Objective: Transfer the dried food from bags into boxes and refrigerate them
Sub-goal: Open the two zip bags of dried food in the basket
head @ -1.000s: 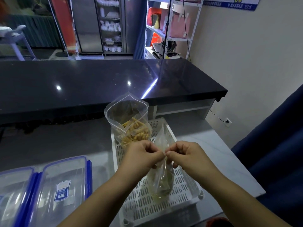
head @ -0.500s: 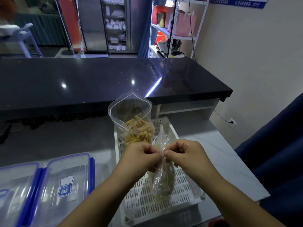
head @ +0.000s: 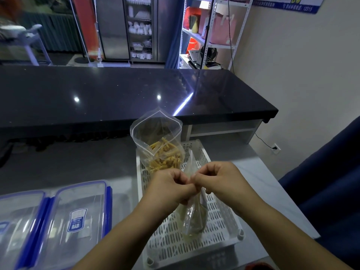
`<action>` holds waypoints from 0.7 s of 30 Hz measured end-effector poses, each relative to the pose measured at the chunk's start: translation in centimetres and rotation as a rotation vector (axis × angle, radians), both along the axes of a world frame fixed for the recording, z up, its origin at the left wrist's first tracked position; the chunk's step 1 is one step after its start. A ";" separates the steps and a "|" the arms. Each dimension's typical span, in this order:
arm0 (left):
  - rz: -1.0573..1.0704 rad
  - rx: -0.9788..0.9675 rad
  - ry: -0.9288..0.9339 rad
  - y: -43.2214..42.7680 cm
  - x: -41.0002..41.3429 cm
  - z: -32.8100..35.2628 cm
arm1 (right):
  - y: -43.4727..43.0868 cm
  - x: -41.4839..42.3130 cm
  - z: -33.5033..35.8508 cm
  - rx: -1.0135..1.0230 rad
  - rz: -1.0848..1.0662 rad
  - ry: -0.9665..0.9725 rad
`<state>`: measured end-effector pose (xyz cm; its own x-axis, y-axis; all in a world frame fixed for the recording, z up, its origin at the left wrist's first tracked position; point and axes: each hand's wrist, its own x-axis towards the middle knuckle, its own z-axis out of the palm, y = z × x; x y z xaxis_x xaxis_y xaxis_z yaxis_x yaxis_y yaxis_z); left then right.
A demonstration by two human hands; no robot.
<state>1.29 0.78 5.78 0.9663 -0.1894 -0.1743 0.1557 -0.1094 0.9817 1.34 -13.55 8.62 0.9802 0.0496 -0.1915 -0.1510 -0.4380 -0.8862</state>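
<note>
The top of a clear bag (head: 193, 217) is pinched between the curled fingers of the left hand (head: 171, 187) and the right hand (head: 218, 182). The bag is held upright in a white tray (head: 214, 230). An open pasta bag (head: 161, 151) is stood just behind it in the tray. Two lidded boxes (head: 81, 211) are laid on the table to the left.

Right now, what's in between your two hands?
The top of a clear bag, pinched by the left hand and right hand, seen in the head view.

Head camera faces forward-down, apparently close above the tray (head: 222, 215).
</note>
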 end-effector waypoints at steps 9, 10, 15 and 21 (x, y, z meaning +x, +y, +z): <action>-0.062 -0.101 0.066 0.8 0.2 0.0 | -0.3 0.0 -0.4 0.111 -0.061 0.044; -0.065 -0.118 0.090 0.9 0.3 -0.1 | -0.2 0.0 -0.6 0.126 -0.079 0.046; -0.053 -0.165 0.156 0.6 0.5 -0.1 | 0.3 -0.3 -1.4 0.210 -0.171 0.057; 0.123 -0.142 0.149 2.1 1.5 -0.1 | -1.8 -0.2 -1.2 0.238 -0.335 0.047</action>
